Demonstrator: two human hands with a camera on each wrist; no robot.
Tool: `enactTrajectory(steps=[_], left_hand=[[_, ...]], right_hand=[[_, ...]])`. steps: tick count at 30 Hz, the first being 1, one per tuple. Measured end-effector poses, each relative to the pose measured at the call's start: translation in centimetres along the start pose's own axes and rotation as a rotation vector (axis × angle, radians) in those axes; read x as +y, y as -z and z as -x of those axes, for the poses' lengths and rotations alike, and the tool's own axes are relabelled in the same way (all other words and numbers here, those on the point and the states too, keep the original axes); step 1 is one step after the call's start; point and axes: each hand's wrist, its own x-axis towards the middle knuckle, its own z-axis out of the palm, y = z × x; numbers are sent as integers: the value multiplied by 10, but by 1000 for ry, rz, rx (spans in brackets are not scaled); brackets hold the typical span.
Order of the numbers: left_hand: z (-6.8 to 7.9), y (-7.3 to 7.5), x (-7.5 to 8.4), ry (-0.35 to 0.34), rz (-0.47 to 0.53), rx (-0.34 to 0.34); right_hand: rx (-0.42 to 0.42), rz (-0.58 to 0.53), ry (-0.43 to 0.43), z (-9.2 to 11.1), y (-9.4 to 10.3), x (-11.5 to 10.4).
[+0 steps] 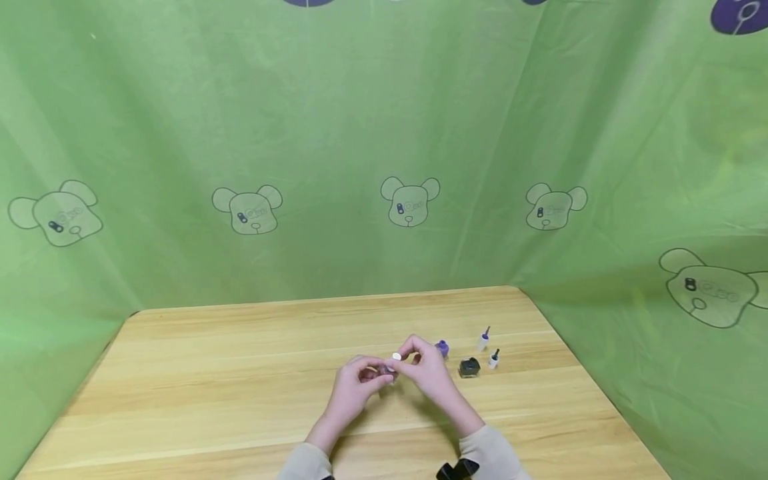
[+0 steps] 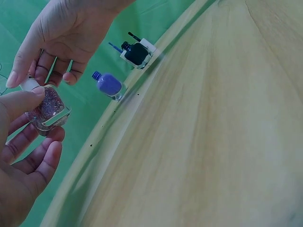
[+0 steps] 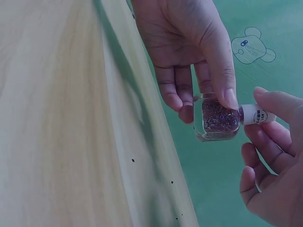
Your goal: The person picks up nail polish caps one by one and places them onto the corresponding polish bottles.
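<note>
A nail polish bottle (image 3: 220, 119) of clear glass, filled with purplish glitter, is held between both hands above the table. My left hand (image 1: 353, 387) grips the glass body between thumb and fingers. On its white cap (image 3: 258, 115), which has small print, the thumb and fingers of my right hand (image 1: 429, 370) pinch. The cap sits at the bottle's neck. Closest to the right hand stands a purple polish bottle (image 2: 109, 84) without a cap. Beside that is a dark, uncapped polish bottle (image 1: 469, 367).
Two white caps stand brush-up on the right of the wooden table (image 1: 240, 413): one with a purple brush (image 1: 483, 341), the other with a dark brush (image 1: 494, 360). Small dark specks dot the tabletop. A green curtain (image 1: 336, 133) with bear prints hangs behind and along the sides.
</note>
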Motion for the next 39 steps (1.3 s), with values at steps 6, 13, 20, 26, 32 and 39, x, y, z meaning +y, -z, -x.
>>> enactTrajectory(steps=[6, 13, 20, 26, 32, 39], left_hand=[[1, -1, 7, 38, -10, 9], [8, 5, 38, 39, -2, 11], [10, 6, 39, 45, 12, 16], [10, 5, 34, 49, 16, 11], [9, 4, 35, 30, 15, 12], [10, 3, 37, 15, -16, -3]], right_hand=[[-40, 16, 23, -1, 1, 1], [-196, 18, 139, -2, 7, 5], [-246, 66, 131, 0, 10, 2], [-207, 78, 102, 1, 9, -1], [-131, 31, 67, -2, 6, 4], [-47, -2, 5, 1, 2, 2]])
